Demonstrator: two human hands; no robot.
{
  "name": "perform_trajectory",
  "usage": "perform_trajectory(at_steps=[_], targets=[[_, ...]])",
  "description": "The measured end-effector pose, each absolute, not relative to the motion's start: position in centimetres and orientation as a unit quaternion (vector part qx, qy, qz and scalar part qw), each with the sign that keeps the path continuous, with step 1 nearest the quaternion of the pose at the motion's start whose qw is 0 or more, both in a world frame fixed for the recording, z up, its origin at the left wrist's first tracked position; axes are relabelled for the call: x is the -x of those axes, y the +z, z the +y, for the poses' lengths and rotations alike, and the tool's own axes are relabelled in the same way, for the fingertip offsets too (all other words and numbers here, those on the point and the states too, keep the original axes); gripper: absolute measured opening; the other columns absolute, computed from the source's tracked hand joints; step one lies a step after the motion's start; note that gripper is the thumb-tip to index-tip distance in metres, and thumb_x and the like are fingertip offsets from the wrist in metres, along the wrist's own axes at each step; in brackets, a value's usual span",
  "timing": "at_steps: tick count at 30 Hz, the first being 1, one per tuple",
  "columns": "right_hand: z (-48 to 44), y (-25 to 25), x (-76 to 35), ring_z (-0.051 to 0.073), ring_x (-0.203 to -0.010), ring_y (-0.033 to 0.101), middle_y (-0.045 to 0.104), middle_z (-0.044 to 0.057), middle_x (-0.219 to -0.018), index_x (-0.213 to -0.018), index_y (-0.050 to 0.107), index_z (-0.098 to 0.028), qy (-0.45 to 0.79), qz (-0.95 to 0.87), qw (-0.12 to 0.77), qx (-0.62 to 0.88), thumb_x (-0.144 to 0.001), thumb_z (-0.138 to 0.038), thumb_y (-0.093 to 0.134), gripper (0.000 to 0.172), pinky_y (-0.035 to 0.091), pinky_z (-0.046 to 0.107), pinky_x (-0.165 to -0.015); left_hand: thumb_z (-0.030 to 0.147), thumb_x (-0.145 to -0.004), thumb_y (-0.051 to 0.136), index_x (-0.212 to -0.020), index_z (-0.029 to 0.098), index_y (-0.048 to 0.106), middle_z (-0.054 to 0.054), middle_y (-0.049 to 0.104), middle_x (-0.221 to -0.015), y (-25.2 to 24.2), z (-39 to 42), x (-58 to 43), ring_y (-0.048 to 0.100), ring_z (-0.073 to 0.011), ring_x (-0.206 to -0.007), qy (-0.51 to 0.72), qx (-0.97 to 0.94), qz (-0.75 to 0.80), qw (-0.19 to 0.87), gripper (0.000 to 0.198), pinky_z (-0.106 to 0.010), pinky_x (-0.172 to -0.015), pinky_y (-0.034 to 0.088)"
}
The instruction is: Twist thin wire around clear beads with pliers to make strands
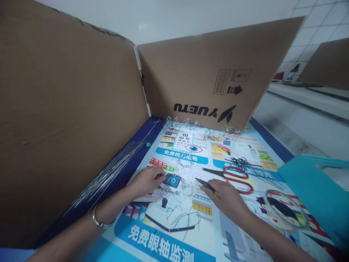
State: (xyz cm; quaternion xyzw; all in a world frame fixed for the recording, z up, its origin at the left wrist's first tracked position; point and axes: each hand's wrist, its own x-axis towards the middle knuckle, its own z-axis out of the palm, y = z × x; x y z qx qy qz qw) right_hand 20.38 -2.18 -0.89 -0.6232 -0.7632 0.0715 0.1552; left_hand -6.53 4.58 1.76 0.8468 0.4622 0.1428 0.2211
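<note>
My left hand [148,179] is closed in a pinch at the left of the printed sheet. What its fingertips grip is too fine to make out. Just to their right lie thin looped wires with clear beads [177,191]. In my right hand [227,200] is a pair of dark-tipped pliers [205,184], pointing left toward those loops. Red-handled scissors [237,176] rest beyond the right hand, blades toward the left. Nearer me, bent loose wires [182,218] lie between my forearms.
Cardboard panels stand at the left [68,109] and back [201,80]. Straight wires [111,171] lie along the left panel. Beaded wire pieces [185,122] line the back. Black wire bits [240,162], a wire coil [286,209] and a turquoise box [308,189] are on the right.
</note>
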Motion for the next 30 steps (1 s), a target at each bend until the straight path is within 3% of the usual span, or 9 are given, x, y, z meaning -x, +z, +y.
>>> perform_trajectory(at_steps=[3, 9, 19, 30], targets=[[-1.5, -1.0, -20.1, 0.016, -0.059, 0.055, 0.059, 0.001, -0.064, -0.065, 0.050, -0.020, 0.055, -0.772, 0.143, 0.617, -0.088, -0.044, 0.038, 0.035, 0.031, 0.024, -0.050, 0.025, -0.080, 0.045, -0.071, 0.016, 0.059, 0.000, 0.061, -0.069, 2.2, 5.9, 5.7, 0.055, -0.0133, -0.067, 0.100, -0.860, 0.445, 0.227, 0.019, -0.021, -0.062, 0.039], [-0.6, -1.0, -19.5, 0.015, -0.058, 0.056, 0.058, 0.002, -0.063, -0.064, 0.050, -0.020, 0.025, -0.779, 0.134, 0.612, -0.089, -0.044, 0.037, 0.037, 0.030, 0.024, -0.049, 0.027, -0.079, 0.047, -0.072, 0.018, 0.061, -0.003, 0.064, -0.081, 2.6, 7.0, 4.0, 0.057, -0.0167, -0.079, 0.067, -0.874, 0.447, 0.179, 0.018, -0.024, -0.072, 0.039], [-1.0, -2.5, -19.8, 0.017, -0.064, 0.055, 0.059, 0.003, -0.068, -0.071, 0.055, -0.019, -0.024, -0.795, 0.142, 0.589, -0.089, -0.043, 0.039, 0.034, 0.033, 0.026, -0.054, 0.029, -0.075, 0.054, -0.083, 0.020, 0.056, -0.001, 0.062, -0.083, 1.4, 6.1, 4.2, 0.056, -0.0149, -0.072, 0.062, -0.856, 0.473, 0.199, 0.013, -0.021, -0.058, 0.038], [-1.5, -2.6, -19.9, 0.016, -0.066, 0.053, 0.058, 0.004, -0.068, -0.069, 0.055, -0.018, -0.035, -0.806, 0.150, 0.571, -0.089, -0.041, 0.040, 0.033, 0.034, 0.025, -0.056, 0.026, -0.077, 0.050, -0.075, 0.018, 0.055, 0.000, 0.061, -0.077, 1.0, 5.8, 3.9, 0.055, -0.0137, -0.069, 0.068, -0.856, 0.473, 0.197, 0.009, -0.020, -0.056, 0.034]])
